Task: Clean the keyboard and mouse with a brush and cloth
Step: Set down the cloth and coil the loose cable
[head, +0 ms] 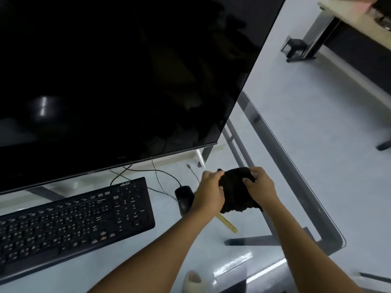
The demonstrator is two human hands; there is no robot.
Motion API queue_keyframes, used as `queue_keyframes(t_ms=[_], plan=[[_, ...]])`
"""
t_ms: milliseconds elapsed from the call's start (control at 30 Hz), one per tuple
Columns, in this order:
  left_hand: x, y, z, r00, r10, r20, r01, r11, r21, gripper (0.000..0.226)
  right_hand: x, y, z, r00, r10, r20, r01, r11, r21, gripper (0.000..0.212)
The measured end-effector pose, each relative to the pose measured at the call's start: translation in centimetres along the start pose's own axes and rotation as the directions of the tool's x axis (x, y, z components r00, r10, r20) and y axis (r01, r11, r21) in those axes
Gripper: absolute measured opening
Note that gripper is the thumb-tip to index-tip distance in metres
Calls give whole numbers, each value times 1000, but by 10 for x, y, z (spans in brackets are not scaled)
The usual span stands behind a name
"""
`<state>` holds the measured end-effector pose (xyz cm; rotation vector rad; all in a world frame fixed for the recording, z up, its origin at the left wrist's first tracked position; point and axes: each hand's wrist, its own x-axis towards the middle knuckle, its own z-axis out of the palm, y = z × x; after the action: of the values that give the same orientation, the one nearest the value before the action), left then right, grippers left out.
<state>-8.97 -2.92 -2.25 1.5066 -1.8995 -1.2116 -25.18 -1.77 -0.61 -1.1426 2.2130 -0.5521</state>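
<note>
A dark cloth (237,193) hangs above the glass desk, held between both hands. My left hand (210,190) grips its left edge and my right hand (261,185) grips its upper right corner. Just left of my left hand lies the black mouse (184,196), partly hidden by my wrist. The black keyboard (72,225) stretches across the desk at lower left. A yellowish brush handle (227,224) pokes out from under my left forearm; its bristle end is hidden.
A large dark monitor (118,81) fills the upper left, its lower edge close over the keyboard. Thin cables (160,176) run behind the mouse. The glass desk (296,187) ends at right, with another desk's legs (302,47) beyond. A slippered foot (193,282) shows below.
</note>
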Motion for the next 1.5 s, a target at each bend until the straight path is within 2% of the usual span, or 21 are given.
queue_keyframes(t_ms=[67, 133, 200, 300, 400, 567, 700, 900, 1000, 1100, 1200, 1300, 1367, 1500], plan=[[1, -10, 7, 981, 176, 86, -194, 924, 329, 49, 6, 5, 13, 992, -95, -77, 87, 991, -102, 39], [1, -20, 13, 947, 210, 242, -312, 770, 556, 61, 6, 13, 23, 973, -178, -149, 130, 950, -285, 45], [1, -29, 18, 933, 173, 317, -347, 669, 657, 65, 5, 24, 33, 955, -233, -185, 142, 904, -403, 42], [1, -33, 22, 930, 156, 332, -354, 627, 694, 66, 4, 32, 41, 947, -249, -206, 134, 882, -451, 38], [-2, -28, 14, 932, 200, 303, -358, 642, 678, 69, 2, 26, 40, 929, -259, -266, 109, 875, -472, 41], [-27, -35, -34, 963, 244, 117, -266, 777, 571, 67, -19, -15, 54, 892, -304, -335, 178, 916, -359, 42], [-62, -63, -97, 984, 170, -48, -115, 823, 556, 67, -53, -63, 84, 863, -429, -269, 345, 887, -307, 42], [-121, -124, -183, 976, -5, -217, 124, 834, 538, 68, -100, -112, 135, 846, -514, -138, 476, 847, -238, 42], [-160, -161, -224, 941, -72, -329, 232, 847, 478, 68, -124, -130, 161, 847, -525, -79, 497, 837, -230, 45], [-201, -200, -258, 860, -211, -465, 390, 859, 332, 67, -137, -135, 182, 855, -517, -35, 496, 835, -238, 48], [-237, -237, -281, 746, -380, -547, 536, 830, 154, 65, -141, -130, 191, 928, -372, -18, 354, 898, -261, 53], [-260, -257, -297, 655, -493, -573, 646, 759, 85, 59, -144, -122, 198, 972, -236, -6, 226, 939, -259, 55], [-266, -266, -303, 636, -541, -551, 683, 727, 75, 54, -148, -115, 205, 980, -200, 17, 198, 949, -245, 50], [-266, -276, -298, 676, -508, -533, 610, 793, 17, 18, -157, -105, 215, 971, -234, 57, 241, 945, -223, 21]])
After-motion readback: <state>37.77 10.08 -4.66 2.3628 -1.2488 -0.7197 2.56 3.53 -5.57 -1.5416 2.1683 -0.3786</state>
